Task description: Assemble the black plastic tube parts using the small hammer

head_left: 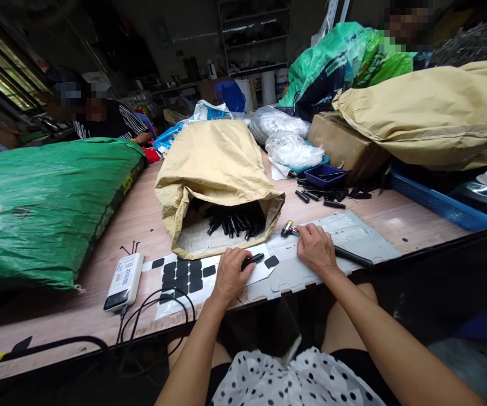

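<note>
Between the thumb and fingers of my left hand [231, 275] is a slim black tube [252, 260], lying low over a white sheet with black square patches [182, 274]. A loose black patch [271, 261] is just right of the tube's tip. My right hand [316, 249] is closed over the shaft of a small hammer [353, 256]; its metal head with a yellowish face sticks out to the left, and its black handle extends to the right. Under the hammer lies a grey board [359, 231]. Many similar black tubes [237, 220] fill the mouth of a tan sack [218, 163] in front of me.
Loose black tubes [334, 204] lie around a small purple tray [326, 175]. A white power bank [124, 282] with black cables is at left, beside a big green sack [49, 208]. A blue basket [429, 197] stands right. Two people sit across the table.
</note>
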Demonstrator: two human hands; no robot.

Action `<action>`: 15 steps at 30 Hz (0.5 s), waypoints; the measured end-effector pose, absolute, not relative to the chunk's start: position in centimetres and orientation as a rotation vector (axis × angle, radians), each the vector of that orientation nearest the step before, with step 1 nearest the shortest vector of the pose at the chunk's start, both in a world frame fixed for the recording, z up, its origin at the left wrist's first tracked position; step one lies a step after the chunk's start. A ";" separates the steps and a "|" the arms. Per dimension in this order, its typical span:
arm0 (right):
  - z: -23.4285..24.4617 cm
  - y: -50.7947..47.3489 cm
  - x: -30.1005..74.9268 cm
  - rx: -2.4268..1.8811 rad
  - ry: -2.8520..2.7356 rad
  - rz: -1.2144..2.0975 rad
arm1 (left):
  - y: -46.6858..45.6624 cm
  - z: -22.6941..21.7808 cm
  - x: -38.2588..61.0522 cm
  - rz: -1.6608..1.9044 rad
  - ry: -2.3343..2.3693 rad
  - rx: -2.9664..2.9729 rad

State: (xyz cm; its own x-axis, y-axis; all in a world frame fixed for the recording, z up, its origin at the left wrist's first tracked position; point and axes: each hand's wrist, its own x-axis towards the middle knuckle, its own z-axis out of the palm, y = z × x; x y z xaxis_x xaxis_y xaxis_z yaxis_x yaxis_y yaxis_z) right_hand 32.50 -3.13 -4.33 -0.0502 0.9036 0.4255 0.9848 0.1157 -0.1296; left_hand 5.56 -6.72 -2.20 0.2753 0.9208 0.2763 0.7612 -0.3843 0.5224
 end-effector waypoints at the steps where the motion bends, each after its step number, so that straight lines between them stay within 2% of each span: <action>1: -4.3 -3.1 32.5 -1.829 -2.001 -0.276 | -6.6 -2.5 5.7 0.805 1.548 2.216; 15: -4.8 -2.9 33.4 -1.759 -2.039 -0.285 | -6.0 -3.2 5.4 0.850 1.563 1.989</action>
State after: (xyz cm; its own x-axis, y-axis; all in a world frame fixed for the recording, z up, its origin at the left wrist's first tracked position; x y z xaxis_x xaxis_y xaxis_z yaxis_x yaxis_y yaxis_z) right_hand 33.39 -2.94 -4.84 -0.1023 0.8887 0.4469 0.9772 0.1738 -0.1220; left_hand 5.39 -6.04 -3.16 0.1597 0.9703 0.1818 0.6801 -0.2417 0.6921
